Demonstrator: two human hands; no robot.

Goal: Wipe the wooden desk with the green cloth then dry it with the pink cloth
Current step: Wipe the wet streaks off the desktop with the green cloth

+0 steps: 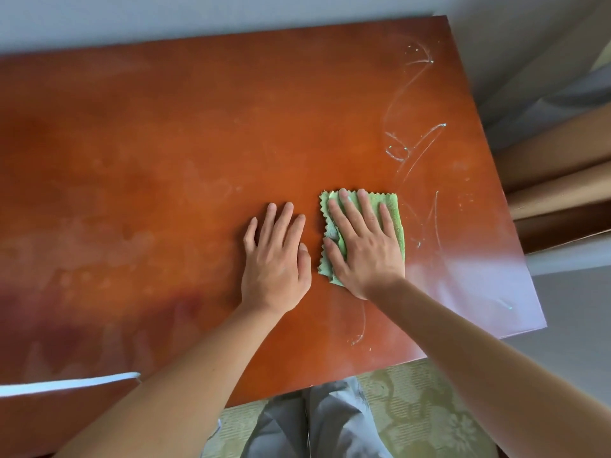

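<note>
My right hand (363,246) is flat on the green cloth (393,219), wet streaks (413,150) just beyond-right; left hand (276,256) is flat and empty beside it on the desk (165,143).

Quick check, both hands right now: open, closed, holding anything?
Left hand: open, flat on the wooden desk, holding nothing.
Right hand: open, palm pressing the green cloth onto the desk, not gripping it.
</note>
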